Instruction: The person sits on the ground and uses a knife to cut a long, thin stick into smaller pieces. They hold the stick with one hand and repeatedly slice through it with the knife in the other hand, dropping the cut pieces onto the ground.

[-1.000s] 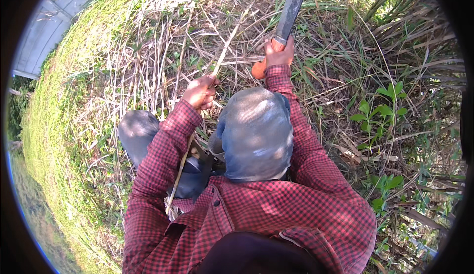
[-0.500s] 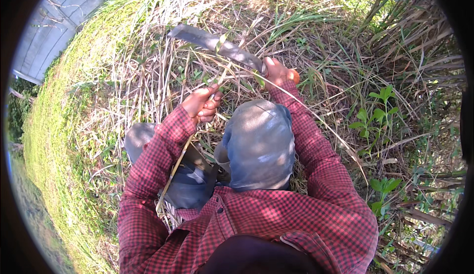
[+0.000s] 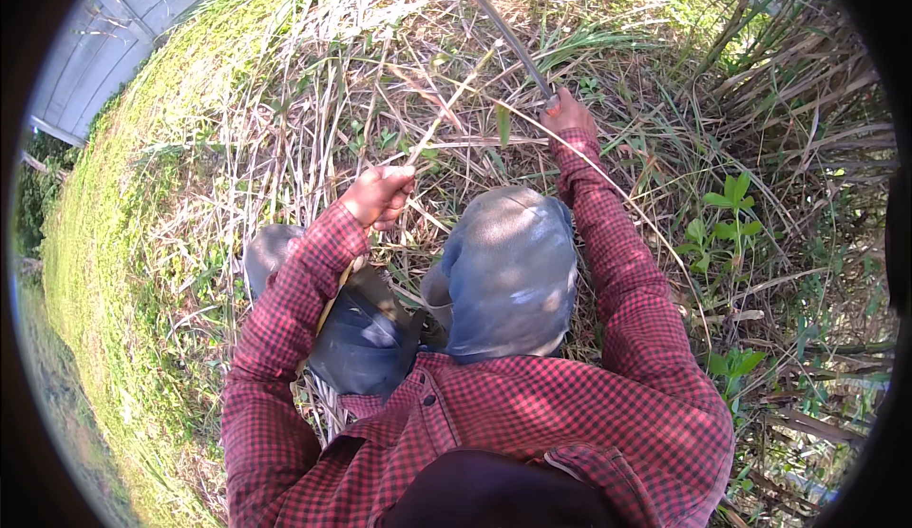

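My right hand is closed round the handle of a machete. Its long dark blade points up and to the left, with the narrow edge mostly turned toward me. My left hand grips a thin, pale plant stalk, held in front of my left knee. The stalk's upper end rises toward the machete without touching it, as far as I can see. Its lower part runs back under my left forearm. Another long thin stem arcs across my right forearm, and a green leaf hangs near its upper end.
Cut dry grass covers the ground before my knees. Tall dry clumps and a leafy green plant stand on the right. Low green growth spreads on the left, below a grey panelled wall.
My right hand has moved up and slightly right. The machete has swung from lying nearly across the stalk to pointing steeply away. My left hand still holds the stalk, a little lower.
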`<state>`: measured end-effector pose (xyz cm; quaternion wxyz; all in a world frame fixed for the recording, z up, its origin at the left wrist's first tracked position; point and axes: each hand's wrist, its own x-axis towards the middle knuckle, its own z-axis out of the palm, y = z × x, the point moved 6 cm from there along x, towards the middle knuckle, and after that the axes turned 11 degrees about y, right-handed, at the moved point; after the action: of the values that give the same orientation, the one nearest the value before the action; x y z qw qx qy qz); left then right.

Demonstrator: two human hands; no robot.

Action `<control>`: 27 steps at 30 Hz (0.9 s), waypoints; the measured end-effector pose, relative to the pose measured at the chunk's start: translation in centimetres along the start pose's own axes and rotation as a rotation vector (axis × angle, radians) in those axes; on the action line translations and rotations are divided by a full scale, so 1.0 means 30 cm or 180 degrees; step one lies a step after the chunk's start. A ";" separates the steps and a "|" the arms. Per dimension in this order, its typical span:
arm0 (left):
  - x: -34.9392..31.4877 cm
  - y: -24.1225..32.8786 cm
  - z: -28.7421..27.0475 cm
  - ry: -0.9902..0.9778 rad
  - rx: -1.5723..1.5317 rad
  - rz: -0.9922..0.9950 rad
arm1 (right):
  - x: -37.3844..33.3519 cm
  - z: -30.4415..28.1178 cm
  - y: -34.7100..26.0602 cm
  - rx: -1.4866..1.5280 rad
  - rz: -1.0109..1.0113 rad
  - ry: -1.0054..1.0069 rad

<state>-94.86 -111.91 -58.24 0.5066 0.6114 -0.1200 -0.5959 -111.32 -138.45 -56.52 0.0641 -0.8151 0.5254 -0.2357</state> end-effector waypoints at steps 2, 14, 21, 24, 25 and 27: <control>0.000 0.028 -0.011 0.0128 0.0331 0.0280 | -0.017 0.021 -0.001 0.0477 0.0160 0.0166; -0.001 0.029 0.024 0.0156 -0.0492 0.0145 | -0.079 0.133 -0.368 0.4034 0.0972 -0.0950; 0.000 0.026 -0.085 0.1012 0.1145 0.1497 | -0.107 0.171 -0.399 0.4236 0.1467 -0.1057; -0.090 0.117 -0.001 0.1914 0.3251 0.2980 | -0.096 0.165 -0.370 0.4117 0.1513 -0.0986; -0.100 0.124 0.013 0.1946 0.3434 0.2929 | -0.096 0.171 -0.370 0.4091 0.1526 -0.0963; -0.107 0.137 0.040 0.1985 0.3787 0.2834 | -0.094 0.174 -0.360 0.4026 0.1553 -0.0895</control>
<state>-94.83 -111.96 -52.87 0.2962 0.8118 -0.5027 0.0238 -100.99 -131.95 -58.22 0.6457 -0.5024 0.4420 -0.3678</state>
